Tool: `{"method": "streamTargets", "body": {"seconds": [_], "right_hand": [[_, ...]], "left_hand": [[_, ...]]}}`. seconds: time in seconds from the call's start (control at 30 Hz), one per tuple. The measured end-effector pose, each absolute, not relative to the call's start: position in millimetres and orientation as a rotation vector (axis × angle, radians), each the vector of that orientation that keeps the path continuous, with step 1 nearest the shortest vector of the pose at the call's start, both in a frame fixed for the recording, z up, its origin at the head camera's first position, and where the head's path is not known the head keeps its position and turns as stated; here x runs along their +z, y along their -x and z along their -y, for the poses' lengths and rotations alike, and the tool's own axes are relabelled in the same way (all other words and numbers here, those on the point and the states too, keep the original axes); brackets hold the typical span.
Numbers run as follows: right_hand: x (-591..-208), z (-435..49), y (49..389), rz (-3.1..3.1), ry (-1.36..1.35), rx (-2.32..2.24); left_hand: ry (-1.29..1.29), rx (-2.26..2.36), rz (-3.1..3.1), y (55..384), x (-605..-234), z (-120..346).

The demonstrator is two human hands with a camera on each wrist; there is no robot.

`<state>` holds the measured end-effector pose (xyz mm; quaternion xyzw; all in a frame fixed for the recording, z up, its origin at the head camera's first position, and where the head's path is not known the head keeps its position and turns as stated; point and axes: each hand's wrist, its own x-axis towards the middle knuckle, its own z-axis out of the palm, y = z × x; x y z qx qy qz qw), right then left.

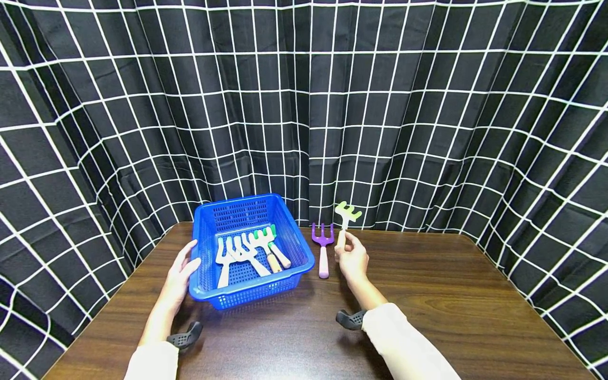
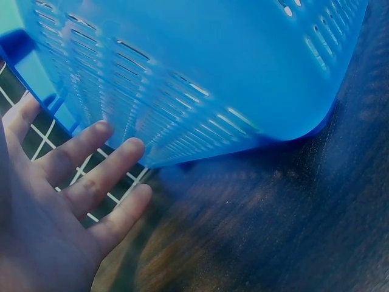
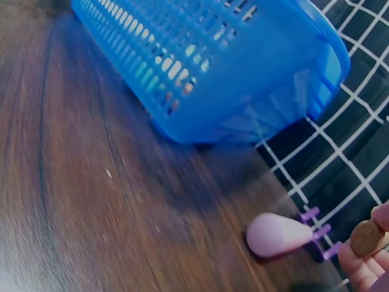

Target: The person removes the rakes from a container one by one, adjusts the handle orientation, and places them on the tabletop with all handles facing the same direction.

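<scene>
right hand pinches green rake low, tines up, just right of purple fork; loose grip might let it pivot onto fork. left hand, fingers spread, at left rim of blue basket; pushing might skid it across desk.

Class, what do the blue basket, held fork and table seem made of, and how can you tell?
Blue basket: smooth, glossy plastic, likely moulded, given the regular slots.
Held fork: handle probably wood, its end matt and brown; smooth green-tipped head, perhaps painted metal or plastic.
Table: brown grain with a sheen, so wood or wood-look laminate.
</scene>
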<state>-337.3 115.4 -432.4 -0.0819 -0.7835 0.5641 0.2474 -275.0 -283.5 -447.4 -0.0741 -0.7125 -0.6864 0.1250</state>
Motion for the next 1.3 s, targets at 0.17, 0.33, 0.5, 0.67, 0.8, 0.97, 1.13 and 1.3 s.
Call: {"method": "streamTargets", "body": {"seconds": [0.17, 0.33, 0.5, 0.67, 0.8, 0.97, 1.13, 1.3], "right_hand": [[-436, -130, 339, 2.248, 0.239, 1.444], [-438, -146, 340, 2.432, 0.220, 1.241], [-441, -157, 342, 2.572, 0.250, 1.119], [-438, -158, 343, 2.643, 0.268, 1.077], [-435, -157, 344, 2.676, 0.288, 1.087], [-434, -158, 346, 2.701, 0.282, 1.107], [-434, -161, 347, 2.726, 0.257, 1.056], [-434, -162, 347, 2.742, 0.241, 1.013]], "left_hand": [[0.219, -2.010, 2.063, 276, -447, 282], [0.232, -2.026, 2.048, 275, -447, 282], [0.252, -2.039, 2.041, 276, -448, 282], [0.286, -2.055, 2.010, 275, -448, 282], [0.285, -2.054, 2.005, 275, -447, 282], [0.275, -2.066, 1.999, 275, -447, 283], [0.272, -2.066, 2.010, 275, -448, 284], [0.252, -2.055, 2.039, 275, -449, 285]]}}
